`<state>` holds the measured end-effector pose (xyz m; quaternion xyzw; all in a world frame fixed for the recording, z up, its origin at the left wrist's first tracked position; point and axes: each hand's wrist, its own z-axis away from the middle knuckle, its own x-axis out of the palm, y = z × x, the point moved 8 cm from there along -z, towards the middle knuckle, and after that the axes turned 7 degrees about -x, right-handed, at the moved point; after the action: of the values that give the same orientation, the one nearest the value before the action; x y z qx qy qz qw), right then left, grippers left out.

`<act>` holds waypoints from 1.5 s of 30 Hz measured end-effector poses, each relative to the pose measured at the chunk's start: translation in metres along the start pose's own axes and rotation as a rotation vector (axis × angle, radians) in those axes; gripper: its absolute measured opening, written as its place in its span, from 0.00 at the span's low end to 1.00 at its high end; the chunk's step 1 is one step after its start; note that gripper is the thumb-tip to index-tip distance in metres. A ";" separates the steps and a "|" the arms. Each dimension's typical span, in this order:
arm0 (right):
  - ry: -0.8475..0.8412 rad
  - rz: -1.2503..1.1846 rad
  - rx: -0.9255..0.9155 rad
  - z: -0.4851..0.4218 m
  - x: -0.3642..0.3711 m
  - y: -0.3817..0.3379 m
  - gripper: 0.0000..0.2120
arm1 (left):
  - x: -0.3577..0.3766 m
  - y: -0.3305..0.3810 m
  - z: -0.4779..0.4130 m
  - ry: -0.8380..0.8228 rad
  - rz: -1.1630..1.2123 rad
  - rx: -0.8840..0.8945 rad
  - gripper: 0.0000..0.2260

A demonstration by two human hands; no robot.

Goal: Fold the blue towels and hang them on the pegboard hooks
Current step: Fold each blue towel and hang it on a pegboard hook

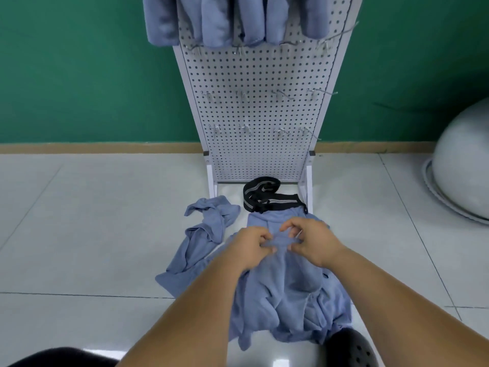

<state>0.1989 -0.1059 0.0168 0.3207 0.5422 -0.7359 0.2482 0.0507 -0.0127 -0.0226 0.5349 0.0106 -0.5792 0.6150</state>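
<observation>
A blue towel hangs bunched in front of me above the tiled floor. My left hand and my right hand pinch its top edge close together. More loose blue towels lie crumpled on the floor to the left. The white pegboard stands against the green wall straight ahead. Several folded blue towels hang from its top row of hooks. Lower rows of metal hooks are bare.
A black strap with grey stripes lies at the pegboard's foot. A large grey dome-shaped object sits on the floor at the right. A black perforated shoe is at the bottom edge. The floor is pale glossy tile.
</observation>
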 end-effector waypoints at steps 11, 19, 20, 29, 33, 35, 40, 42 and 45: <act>0.091 0.334 -0.028 -0.024 -0.134 -0.066 0.12 | -0.137 0.129 0.005 0.091 -0.105 0.254 0.08; 0.264 -0.061 -0.260 -0.009 -0.198 -0.121 0.04 | -0.191 0.172 0.032 0.054 0.133 0.411 0.09; 0.270 -0.109 -0.282 -0.007 -0.199 -0.125 0.04 | -0.192 0.172 0.035 0.045 0.161 0.422 0.09; 0.109 0.052 -0.319 -0.017 -0.187 -0.136 0.05 | -0.205 0.152 0.027 0.069 0.251 0.409 0.07; 0.033 -0.162 -0.345 -0.019 -0.179 -0.142 0.04 | -0.209 0.149 0.022 0.125 0.162 0.441 0.09; 0.136 -0.150 -0.345 -0.023 -0.189 -0.141 0.05 | -0.213 0.151 0.020 0.160 0.119 0.432 0.10; 0.299 0.129 -0.279 -0.018 -0.216 -0.119 0.07 | -0.228 0.144 0.014 0.186 0.076 0.377 0.08; 0.314 0.144 -0.266 -0.013 -0.223 -0.108 0.07 | -0.232 0.138 0.011 0.187 -0.011 0.352 0.08; 0.362 0.170 -0.257 -0.006 -0.237 -0.094 0.07 | -0.233 0.133 0.010 0.209 -0.146 0.332 0.06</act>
<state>0.2916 -0.0685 0.2512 0.4578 0.6379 -0.5679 0.2469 0.0646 0.1118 0.2155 0.6839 0.0176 -0.5575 0.4703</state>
